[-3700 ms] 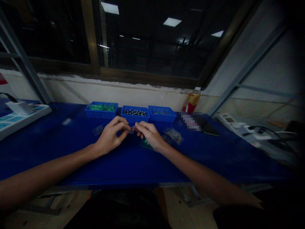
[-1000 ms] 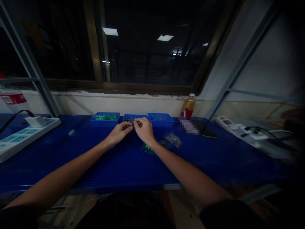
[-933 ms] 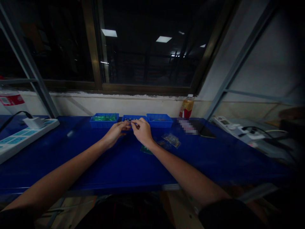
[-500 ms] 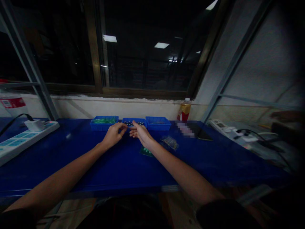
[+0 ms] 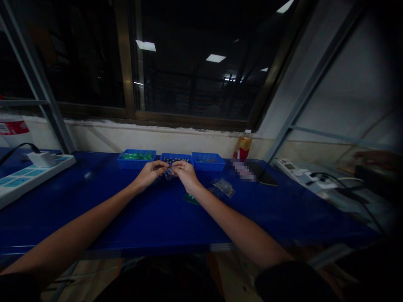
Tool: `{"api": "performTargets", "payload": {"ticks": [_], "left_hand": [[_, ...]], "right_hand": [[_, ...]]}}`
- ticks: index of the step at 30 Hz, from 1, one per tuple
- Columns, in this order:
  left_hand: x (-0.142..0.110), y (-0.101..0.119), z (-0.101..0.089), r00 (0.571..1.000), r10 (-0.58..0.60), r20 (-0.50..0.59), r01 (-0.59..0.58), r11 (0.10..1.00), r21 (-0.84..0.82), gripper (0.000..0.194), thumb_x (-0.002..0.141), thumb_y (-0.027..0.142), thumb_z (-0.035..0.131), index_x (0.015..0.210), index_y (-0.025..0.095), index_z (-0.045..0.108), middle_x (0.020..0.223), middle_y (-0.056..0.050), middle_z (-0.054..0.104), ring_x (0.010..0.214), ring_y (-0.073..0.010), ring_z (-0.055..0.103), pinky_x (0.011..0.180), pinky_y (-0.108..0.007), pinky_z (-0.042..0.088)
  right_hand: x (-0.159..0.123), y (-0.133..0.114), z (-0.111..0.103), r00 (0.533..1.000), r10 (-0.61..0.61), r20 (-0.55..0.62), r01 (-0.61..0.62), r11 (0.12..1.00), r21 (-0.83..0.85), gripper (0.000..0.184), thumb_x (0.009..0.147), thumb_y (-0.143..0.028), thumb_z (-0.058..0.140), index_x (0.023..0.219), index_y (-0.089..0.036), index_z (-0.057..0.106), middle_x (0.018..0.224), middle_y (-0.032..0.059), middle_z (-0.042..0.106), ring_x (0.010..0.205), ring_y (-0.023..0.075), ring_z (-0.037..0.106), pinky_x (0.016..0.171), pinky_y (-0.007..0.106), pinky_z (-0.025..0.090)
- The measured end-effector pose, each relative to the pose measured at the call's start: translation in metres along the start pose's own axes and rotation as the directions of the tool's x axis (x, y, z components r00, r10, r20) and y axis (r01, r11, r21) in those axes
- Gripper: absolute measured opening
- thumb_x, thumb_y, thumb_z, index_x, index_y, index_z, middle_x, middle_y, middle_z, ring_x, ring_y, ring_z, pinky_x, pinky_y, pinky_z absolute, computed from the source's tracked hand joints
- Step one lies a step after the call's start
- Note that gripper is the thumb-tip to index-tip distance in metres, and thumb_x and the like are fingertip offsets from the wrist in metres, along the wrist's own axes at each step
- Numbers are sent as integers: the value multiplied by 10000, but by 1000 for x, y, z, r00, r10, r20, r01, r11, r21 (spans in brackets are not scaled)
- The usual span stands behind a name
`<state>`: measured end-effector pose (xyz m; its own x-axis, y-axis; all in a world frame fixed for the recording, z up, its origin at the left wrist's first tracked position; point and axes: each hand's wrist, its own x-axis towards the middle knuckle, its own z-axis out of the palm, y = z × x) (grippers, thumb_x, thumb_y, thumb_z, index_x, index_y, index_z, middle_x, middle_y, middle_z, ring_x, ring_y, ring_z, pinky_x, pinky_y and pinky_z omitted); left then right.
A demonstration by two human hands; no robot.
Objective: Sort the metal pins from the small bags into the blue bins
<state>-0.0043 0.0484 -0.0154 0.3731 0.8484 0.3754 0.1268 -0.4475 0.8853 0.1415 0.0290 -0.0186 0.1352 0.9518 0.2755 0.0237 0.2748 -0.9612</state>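
Two-handed pinch on clear bag [image 5: 169, 173]; contents not legible

Visibility, left to right. A red-labelled bottle [image 5: 14, 130] is cut off by the frame edge. The left hand [image 5: 147, 175] has thumb and fingertips closed on the bag's upper edge. The bag hangs between the hands, before the middle bin [image 5: 176, 155], whose front wall they largely hide. The right hand [image 5: 187, 174] pinches the same edge, thumb against finger. Its forearm partly covers a green packet [image 5: 191, 199]. Contents of the right bin [image 5: 209, 167] are too dim to identify. Pixelation masks an item beside a dark slab [image 5: 267, 179].

Materials, left to right. White power strip [image 5: 31, 178], oblong, with pale-blue socket panels. Left bin [image 5: 136, 165]: blue, box-shaped, holding crumpled green film. Middle bin: similar, with rows of small, shiny, round-ended pieces. Clear packets [image 5: 224, 187]: flat, glossy, brownish inside, lying on the smooth blue table [image 5: 141, 226].
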Motion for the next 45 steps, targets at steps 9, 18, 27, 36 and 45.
{"api": "performTargets", "payload": {"ticks": [9, 18, 27, 36, 45], "left_hand": [[-2, 1, 2, 994, 113, 0, -113, 987, 116, 190, 739, 271, 555, 875, 141, 530, 794, -33, 587, 727, -141, 564, 671, -267, 447], [-14, 9, 4, 969, 152, 193, -232, 827, 513, 190, 810, 260, 482, 974, 182, 539, 892, -50, 590, 794, -175, 573, 700, -313, 465], [-15, 10, 3, 948, 4, 319, -181, 830, 527, 178, 861, 258, 421, 999, 215, 525, 971, -38, 575, 884, -175, 566, 791, -326, 465], [-12, -4, -6, 950, -125, 285, -60, 823, 565, 212, 858, 317, 406, 1005, 277, 554, 988, -29, 593, 889, -191, 587, 791, -311, 494], [-7, -1, -19, 966, -66, 251, -109, 774, 623, 234, 823, 367, 454, 1007, 310, 586, 1007, -25, 604, 904, -213, 580, 822, -317, 487]], "right_hand": [[-11, -24, -6, 884, -430, 181, 466, 799, -380, 124, 690, -120, 484, 754, -193, 561, 705, -11, 574, 660, 122, 543, 631, 246, 427], [54, -51, -137, 916, -397, 58, 187, 292, -938, 163, 753, -237, 495, 832, -142, 602, 889, 97, 610, 869, 206, 555, 786, 321, 417], [133, -34, -131, 834, 387, 392, 318, 242, -916, 372, 548, -161, 668, 919, -197, 667, 802, 5, 684, 665, 141, 600, 601, 206, 415], [155, -36, -137, 768, 413, 489, 444, 208, -872, 228, 458, -186, 745, 660, -208, 643, 545, -40, 569, 439, 85, 447, 426, 212, 293], [155, -120, -119, 728, 96, 679, 530, 549, -646, 238, 621, -342, 659, 804, -191, 674, 550, -45, 570, 470, 80, 482, 448, 208, 316]]}}
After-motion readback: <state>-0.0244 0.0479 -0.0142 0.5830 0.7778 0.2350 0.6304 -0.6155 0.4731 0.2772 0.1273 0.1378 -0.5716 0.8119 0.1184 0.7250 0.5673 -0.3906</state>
